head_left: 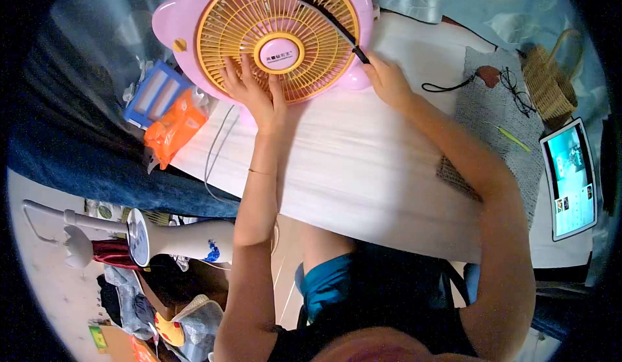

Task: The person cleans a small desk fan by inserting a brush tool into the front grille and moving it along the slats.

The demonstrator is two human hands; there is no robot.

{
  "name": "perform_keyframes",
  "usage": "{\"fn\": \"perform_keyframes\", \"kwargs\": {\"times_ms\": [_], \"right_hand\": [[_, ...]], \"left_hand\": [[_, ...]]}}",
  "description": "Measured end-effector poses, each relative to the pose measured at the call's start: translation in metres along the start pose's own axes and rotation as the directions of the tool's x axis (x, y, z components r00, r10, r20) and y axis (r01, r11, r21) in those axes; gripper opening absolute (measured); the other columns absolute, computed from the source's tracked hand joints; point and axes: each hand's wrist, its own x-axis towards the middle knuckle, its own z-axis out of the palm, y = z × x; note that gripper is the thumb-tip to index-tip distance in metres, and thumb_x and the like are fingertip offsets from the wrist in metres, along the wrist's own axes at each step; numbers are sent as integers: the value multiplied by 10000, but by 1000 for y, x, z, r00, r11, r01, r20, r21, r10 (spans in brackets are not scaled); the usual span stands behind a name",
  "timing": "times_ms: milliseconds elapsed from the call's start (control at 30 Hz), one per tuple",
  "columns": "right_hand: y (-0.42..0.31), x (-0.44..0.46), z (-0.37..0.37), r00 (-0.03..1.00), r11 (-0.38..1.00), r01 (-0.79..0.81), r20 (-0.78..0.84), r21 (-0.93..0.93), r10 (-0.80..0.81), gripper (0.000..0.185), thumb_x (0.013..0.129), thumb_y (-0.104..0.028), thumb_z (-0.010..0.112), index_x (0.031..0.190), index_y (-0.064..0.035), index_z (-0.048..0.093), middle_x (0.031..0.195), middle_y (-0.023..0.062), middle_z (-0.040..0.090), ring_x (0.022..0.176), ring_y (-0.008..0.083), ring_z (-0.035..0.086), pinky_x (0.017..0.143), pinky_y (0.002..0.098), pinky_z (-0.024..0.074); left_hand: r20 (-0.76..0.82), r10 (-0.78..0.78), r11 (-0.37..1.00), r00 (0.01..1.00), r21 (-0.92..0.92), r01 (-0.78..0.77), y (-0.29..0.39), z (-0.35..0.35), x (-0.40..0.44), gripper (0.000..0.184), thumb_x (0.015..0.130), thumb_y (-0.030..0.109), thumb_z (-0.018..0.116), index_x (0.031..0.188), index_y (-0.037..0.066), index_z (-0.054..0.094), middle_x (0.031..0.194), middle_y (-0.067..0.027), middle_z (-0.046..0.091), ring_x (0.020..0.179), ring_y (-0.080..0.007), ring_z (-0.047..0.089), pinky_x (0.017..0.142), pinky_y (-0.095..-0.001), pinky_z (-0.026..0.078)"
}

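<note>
A pink fan (183, 70) with a round yellow grille stands at the far side of the white-covered table. My left hand (258, 97) rests with spread fingers on the lower left of the grille, holding nothing. In my right hand (387, 82), at the fan's lower right edge, is the handle of a thin black brush (330, 20). The brush slants up and left across the upper right of the grille, its bristled end near the top.
An orange bag (173, 127) and a blue frame (155, 93) lie left of the fan. On the right are a grey mat (483, 119), glasses (516, 94), a green pen-like tool (514, 138), a woven basket (547, 83) and a lit tablet (570, 179). A cable (214, 148) crosses the table's left side.
</note>
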Motion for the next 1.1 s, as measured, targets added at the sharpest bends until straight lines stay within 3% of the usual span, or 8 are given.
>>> {"fn": "perform_keyframes", "kwargs": {"times_ms": [100, 200, 300, 500, 700, 833, 967, 1100], "right_hand": [[-4, -6, -2, 953, 965, 159, 289, -209, -95, 243, 833, -220, 505, 1027, -74, 515, 780, 181, 597, 627, 368, 563, 572, 454, 447], [-12, -9, 6, 957, 954, 284, 97, -94, -275, 214, 833, -156, 515, 1008, -35, 500, 608, 192, 520, 556, 357, 532, 498, 412, 398], [-18, 7, 12, 984, 977, -43, -158, 208, 77, 211, 828, -137, 512, 1008, -30, 496, 608, 188, 512, 568, 347, 532, 512, 413, 397], [-18, -16, 30, 946, 950, 312, 97, -3, -310, 251, 854, -115, 449, 1079, -4, 464, 635, 172, 494, 546, 260, 502, 526, 356, 404], [-19, 0, 17, 985, 967, -170, 21, 190, 169, 299, 857, -207, 485, 1127, -77, 494, 780, 203, 577, 666, 346, 566, 585, 422, 449], [-27, -19, 20, 970, 976, 205, 117, 79, -213, 241, 855, -163, 468, 1064, -49, 502, 701, 209, 530, 619, 364, 530, 548, 400, 415], [-20, -7, 18, 982, 980, 113, -165, 162, -86, 200, 854, -157, 470, 1001, -25, 505, 666, 202, 513, 594, 358, 517, 532, 413, 397], [-9, -3, 17, 998, 985, -37, -38, 167, 44, 196, 847, -158, 480, 984, -19, 499, 669, 187, 528, 600, 348, 519, 545, 411, 399]], "left_hand": [[14, 0, 1000, 1000, -25, 1, -5, 2, -3, 587, 815, 217, 501, 1326, 72, 250, 1397, -208, 91, 1271, -424, 49, 1007, -534, 55], [31, -19, 999, 999, -39, 20, -3, 2, -4, 592, 815, 219, 505, 1332, 83, 250, 1403, -206, 77, 1275, -426, 37, 1009, -533, 55], [16, -19, 999, 1000, -47, 20, -3, 2, -5, 596, 810, 216, 511, 1333, 91, 256, 1403, -208, 71, 1273, -431, 35, 1009, -532, 61], [34, 3, 1000, 999, -20, -2, -9, 2, -11, 616, 777, 167, 541, 1328, 98, 272, 1403, -213, 59, 1270, -444, 31, 1010, -534, 74], [45, -18, 1000, 999, -16, 19, -2, 0, -11, 609, 771, 116, 532, 1324, 97, 277, 1404, -212, 52, 1272, -441, 31, 1011, -532, 78], [45, -16, 999, 999, -32, 17, 0, 0, -10, 604, 780, 108, 523, 1328, 96, 270, 1402, -218, 50, 1273, -439, 33, 1012, -530, 75], [42, -13, 999, 999, -43, 15, 0, 1, -10, 602, 785, 99, 520, 1329, 95, 262, 1400, -224, 51, 1275, -434, 33, 1015, -522, 73], [47, -10, 998, 999, -57, 12, 6, -1, -11, 601, 783, 108, 523, 1327, 88, 265, 1395, -235, 52, 1273, -434, 41, 1018, -515, 73]]}}
